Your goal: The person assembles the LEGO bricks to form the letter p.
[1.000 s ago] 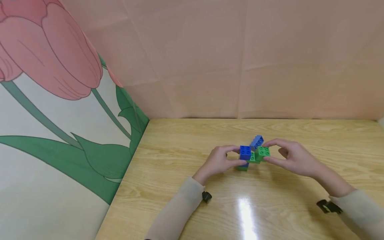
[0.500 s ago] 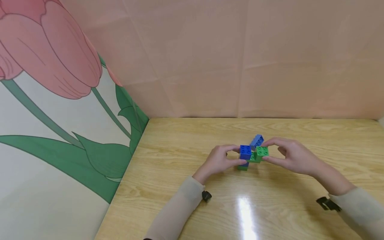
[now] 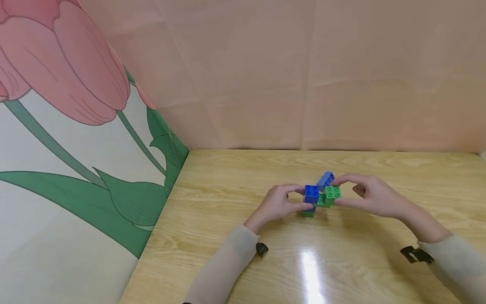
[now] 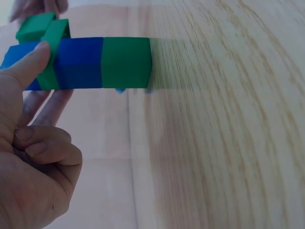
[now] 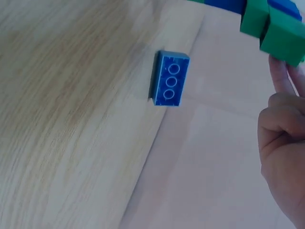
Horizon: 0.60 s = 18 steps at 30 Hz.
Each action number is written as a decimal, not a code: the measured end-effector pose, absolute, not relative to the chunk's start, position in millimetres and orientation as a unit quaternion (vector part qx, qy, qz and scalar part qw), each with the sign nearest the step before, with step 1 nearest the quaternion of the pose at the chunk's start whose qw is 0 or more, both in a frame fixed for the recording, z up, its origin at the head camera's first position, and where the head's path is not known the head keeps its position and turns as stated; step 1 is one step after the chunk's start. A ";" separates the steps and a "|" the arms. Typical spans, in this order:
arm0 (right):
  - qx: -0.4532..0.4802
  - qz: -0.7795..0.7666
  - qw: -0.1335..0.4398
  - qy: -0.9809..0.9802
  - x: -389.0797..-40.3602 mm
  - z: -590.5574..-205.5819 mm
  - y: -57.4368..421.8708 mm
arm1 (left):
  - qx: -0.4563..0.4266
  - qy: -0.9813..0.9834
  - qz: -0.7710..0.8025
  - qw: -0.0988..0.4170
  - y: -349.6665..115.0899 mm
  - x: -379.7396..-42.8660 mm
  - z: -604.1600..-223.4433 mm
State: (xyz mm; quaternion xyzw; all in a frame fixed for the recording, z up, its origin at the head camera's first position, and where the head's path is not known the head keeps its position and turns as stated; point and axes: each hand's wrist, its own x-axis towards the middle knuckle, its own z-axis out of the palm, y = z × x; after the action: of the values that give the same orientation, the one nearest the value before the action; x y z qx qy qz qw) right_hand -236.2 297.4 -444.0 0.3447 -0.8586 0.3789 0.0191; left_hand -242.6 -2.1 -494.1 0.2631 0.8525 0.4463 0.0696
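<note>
A small tower of toy building bricks stands on the table: a green brick point(image 4: 127, 63) at the bottom, a blue brick point(image 4: 79, 62), a thin green plate point(image 3: 320, 200) and a blue brick on top point(image 3: 311, 192). The plate juts out to the right. My left hand point(image 3: 276, 203) grips the tower at the top blue brick, thumb in front and fingers behind. My right hand point(image 3: 376, 197) pinches a square green brick point(image 3: 333, 193) at the plate's right end. Whether that brick is fully seated on the plate, I cannot tell.
A lighter blue brick point(image 5: 170, 80) lies on its side behind the tower, its hollow underside showing. The wooden table point(image 3: 228, 181) ends at a pink cloth backdrop point(image 3: 247, 105). A tulip-printed panel point(image 3: 76, 147) borders the left side.
The square green brick in my right hand has shifted slightly left, closer to the top blue brick. My left hand has kept its grip and place.
</note>
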 end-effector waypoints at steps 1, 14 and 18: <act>0.332 0.391 0.006 -0.858 -238.5 -444.1 300.1 | 0.262 0.853 0.445 0.071 -1.8 -242.6 -494.3; 0.244 0.360 -0.067 -0.898 -309.3 -457.8 326.2 | 0.254 0.858 0.440 0.072 -1.1 -245.2 -492.8; 0.240 0.349 -0.100 -0.901 -328.7 -467.8 330.5 | 0.256 0.858 0.440 0.071 -0.5 -246.9 -494.7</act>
State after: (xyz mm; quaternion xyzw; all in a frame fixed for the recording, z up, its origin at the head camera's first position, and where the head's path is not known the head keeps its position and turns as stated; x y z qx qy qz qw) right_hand -328.7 330.5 -467.8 0.2395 -0.9006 0.3487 -0.1001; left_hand -246.9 -0.5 -494.7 0.2563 0.8576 0.4400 0.0714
